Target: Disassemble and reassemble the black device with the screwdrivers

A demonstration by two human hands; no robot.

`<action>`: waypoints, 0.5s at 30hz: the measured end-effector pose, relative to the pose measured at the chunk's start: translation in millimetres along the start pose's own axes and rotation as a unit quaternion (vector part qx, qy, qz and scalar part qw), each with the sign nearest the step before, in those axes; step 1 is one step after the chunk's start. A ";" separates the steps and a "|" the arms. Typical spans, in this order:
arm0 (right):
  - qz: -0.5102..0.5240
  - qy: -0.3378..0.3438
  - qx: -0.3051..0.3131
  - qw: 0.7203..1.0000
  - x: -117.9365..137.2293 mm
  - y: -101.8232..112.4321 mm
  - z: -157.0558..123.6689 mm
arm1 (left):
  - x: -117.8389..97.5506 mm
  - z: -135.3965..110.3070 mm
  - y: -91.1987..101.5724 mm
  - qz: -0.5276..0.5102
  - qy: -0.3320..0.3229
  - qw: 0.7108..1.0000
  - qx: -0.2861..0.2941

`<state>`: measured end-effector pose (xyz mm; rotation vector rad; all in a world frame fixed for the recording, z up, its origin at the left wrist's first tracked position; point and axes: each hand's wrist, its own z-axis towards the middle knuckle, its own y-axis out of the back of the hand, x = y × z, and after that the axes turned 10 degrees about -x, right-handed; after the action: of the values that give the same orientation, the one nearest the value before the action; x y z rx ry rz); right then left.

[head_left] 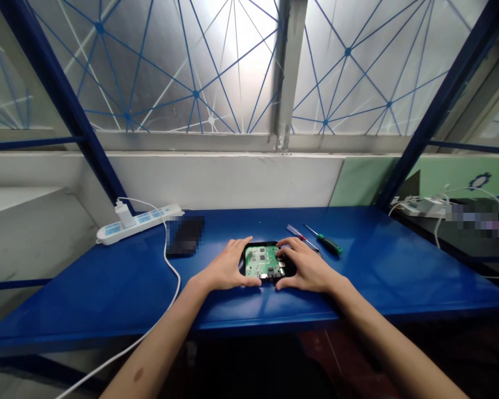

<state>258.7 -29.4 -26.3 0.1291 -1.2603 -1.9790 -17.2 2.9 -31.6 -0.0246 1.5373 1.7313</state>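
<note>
A small black case (290, 270) with a green circuit board (261, 261) inside lies near the front middle of the blue table (378, 277). My left hand (228, 269) cups the case's left side, fingers curled round its edge. My right hand (305, 266) grips the right side, thumb at the front edge and fingers over the top right corner. Both hands hold the case on the tabletop.
Two screwdrivers lie just behind my right hand, one with a clear blue-red handle (296, 233) and one with a green handle (329, 244). A black phone-like slab (186, 235) lies left of the case. A white power strip (139, 221) with a charger and white cable (172, 271) sits back left.
</note>
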 end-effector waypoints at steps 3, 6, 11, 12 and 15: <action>0.006 -0.005 0.007 1.000 0.1 0.6 -0.2 | 0.0 0.0 -0.6 0.003 0.004 1.000 0.003; 0.011 -0.008 0.013 1.000 -0.5 2.2 -1.1 | 0.2 0.2 -0.8 0.005 0.002 1.000 0.003; 0.017 -0.014 0.027 0.999 0.6 5.9 -3.7 | 2.4 0.7 0.4 0.004 -0.008 1.000 0.001; 0.021 -0.015 0.030 0.999 1.2 6.6 -4.0 | 2.9 0.7 0.9 0.004 -0.010 1.000 0.002; 0.039 -0.018 0.039 0.998 2.5 8.2 -4.4 | 3.5 0.8 2.3 0.007 -0.013 1.000 0.003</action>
<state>263.5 -36.0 -21.2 0.0825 -1.3465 -1.8731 -20.5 5.6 -31.3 0.0108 1.5276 1.7314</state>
